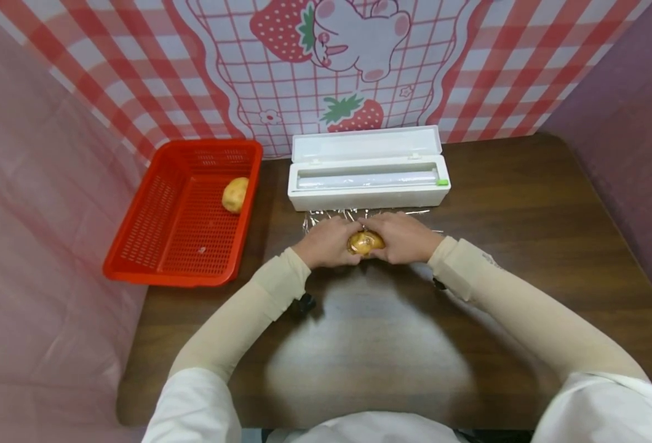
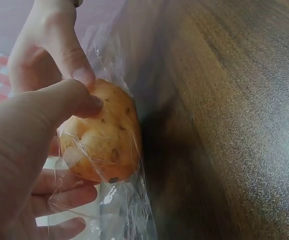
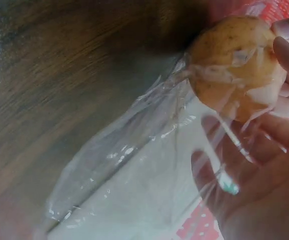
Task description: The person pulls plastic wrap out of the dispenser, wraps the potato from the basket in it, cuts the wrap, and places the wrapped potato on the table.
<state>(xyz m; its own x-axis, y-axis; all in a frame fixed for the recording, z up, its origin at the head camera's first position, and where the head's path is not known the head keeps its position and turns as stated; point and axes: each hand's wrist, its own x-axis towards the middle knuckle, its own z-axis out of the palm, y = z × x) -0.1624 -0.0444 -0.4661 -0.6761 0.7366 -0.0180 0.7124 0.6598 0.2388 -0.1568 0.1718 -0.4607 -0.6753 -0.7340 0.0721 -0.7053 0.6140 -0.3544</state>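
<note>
A yellow-brown potato lies between my two hands, with clear cling film drawn over its skin. On its left side my left hand holds it, thumb laid on top in the left wrist view and fingers behind the film. From the opposite side my right hand grips the same potato, and the two thumbs meet close together over it. Loose film hangs in creases below the potato and spreads toward the white box in the head view.
Just beyond my hands stands a white cling film box, its lid up and a film roll inside. A red plastic basket sits to the left, with another potato against its right wall. Everything rests on a brown wooden table.
</note>
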